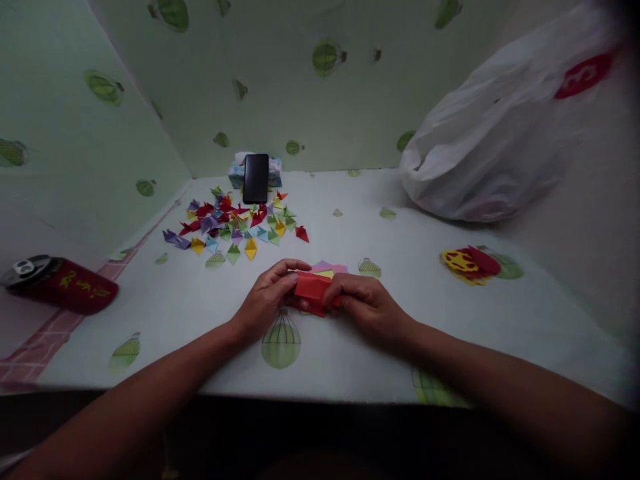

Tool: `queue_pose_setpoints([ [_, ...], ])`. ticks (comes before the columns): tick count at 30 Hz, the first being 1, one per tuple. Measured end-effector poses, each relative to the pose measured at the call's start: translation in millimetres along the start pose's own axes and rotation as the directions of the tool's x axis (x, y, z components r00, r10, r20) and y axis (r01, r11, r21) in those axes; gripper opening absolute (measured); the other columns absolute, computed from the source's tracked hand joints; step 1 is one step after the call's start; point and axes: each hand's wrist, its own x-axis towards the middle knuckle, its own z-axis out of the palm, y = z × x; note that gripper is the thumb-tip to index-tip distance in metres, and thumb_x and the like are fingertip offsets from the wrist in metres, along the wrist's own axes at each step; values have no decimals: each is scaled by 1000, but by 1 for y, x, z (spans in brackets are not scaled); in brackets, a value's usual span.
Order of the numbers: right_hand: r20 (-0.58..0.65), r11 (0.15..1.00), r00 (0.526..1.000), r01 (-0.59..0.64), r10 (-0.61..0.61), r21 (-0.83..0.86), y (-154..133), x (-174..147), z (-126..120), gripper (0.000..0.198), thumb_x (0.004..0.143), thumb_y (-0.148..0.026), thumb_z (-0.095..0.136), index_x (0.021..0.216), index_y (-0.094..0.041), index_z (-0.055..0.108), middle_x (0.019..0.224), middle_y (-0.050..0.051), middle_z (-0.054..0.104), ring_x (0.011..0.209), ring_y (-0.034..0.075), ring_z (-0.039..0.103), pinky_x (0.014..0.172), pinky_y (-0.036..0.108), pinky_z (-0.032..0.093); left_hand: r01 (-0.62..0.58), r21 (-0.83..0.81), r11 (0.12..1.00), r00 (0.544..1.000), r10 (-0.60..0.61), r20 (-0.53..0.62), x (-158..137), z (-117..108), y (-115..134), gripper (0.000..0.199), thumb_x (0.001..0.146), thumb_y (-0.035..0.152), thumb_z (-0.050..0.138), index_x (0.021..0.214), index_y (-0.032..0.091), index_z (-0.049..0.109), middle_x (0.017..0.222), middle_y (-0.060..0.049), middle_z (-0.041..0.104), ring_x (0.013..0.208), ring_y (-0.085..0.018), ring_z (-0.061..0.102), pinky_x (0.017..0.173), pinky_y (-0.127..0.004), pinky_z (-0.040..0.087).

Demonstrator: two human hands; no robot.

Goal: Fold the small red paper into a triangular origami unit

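Note:
A red sheet of origami paper [313, 287], creased into a folded strip, is held between both hands just above the table. My left hand [273, 290] pinches its left end with thumb and fingers. At its right end my right hand [367, 303] grips the paper with thumb and curled fingers. Right behind and partly under the hands lies a small stack of coloured paper sheets [333, 267], pink-purple and yellow at its visible edges. The hands cover most of that stack.
Many small folded paper pieces [233, 223] lie spread at the back left. A phone [256, 179] leans on a tissue box [275, 172] there. A red can [65, 283] is at far left, yellow and red cut-outs [467, 262] at right, a white plastic bag [480, 147] behind them.

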Motion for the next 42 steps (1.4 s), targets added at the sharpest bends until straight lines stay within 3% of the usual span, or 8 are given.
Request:
queue_pose_setpoints([
  [4,-2,1000,1000,4,-4,-1,2,0,1,28,78,-1,47,75,-19,68,73,0,62,69,12,56,69,26,43,-24,47,999,999,22,37,-1,-1,1,19,90,31,64,105,20,66,88,-2,69,62,-9,63,61,-22,54],
  [7,-8,978,991,-129,132,166,5,0,3,26,79,-4,49,74,-18,69,69,-1,61,66,12,56,66,26,43,-33,44,999,999,31,32,-3,-1,2,20,91,29,62,108,21,64,81,-1,68,62,-11,65,64,-24,55],
  [13,58,629,910,-329,411,704,11,4,4,9,75,-12,63,73,-18,69,61,-2,62,56,10,55,61,26,47,-208,121,971,971,189,148,-1,-2,4,48,86,30,70,133,29,58,104,-4,66,84,-15,67,79,-30,57],
  [17,190,462,882,-396,430,793,11,5,0,5,75,-13,66,76,-17,69,57,-3,61,49,9,53,65,29,54,-415,418,808,910,370,187,1,-4,4,47,79,23,79,124,31,67,124,-7,55,103,-17,61,83,-29,57],
  [22,304,410,856,-476,417,778,10,6,-1,3,78,-12,68,80,-15,69,60,-2,63,48,8,55,66,28,55,-560,580,591,813,528,246,0,-4,5,18,87,15,70,100,26,76,101,-4,63,99,-16,62,87,-30,52],
  [26,250,490,886,-429,390,759,10,4,2,16,86,-25,67,99,-16,66,65,0,66,57,12,63,63,26,50,-560,612,558,788,587,186,-1,-4,6,12,89,14,68,93,23,75,92,-3,65,89,-15,63,81,-29,50],
  [33,-86,894,966,-191,245,407,6,-1,7,25,90,-34,69,107,-21,56,71,-4,58,64,12,54,61,26,43,-486,628,608,805,591,50,-3,-1,8,6,87,16,69,87,21,73,87,-4,65,83,-16,62,75,-30,48],
  [42,-184,977,964,-171,192,124,3,-1,4,15,88,-28,69,99,-22,60,78,-1,54,71,14,49,62,28,38,-458,589,666,842,538,46,-4,0,5,5,87,17,69,86,20,71,85,-3,64,80,-15,60,72,-28,46],
])
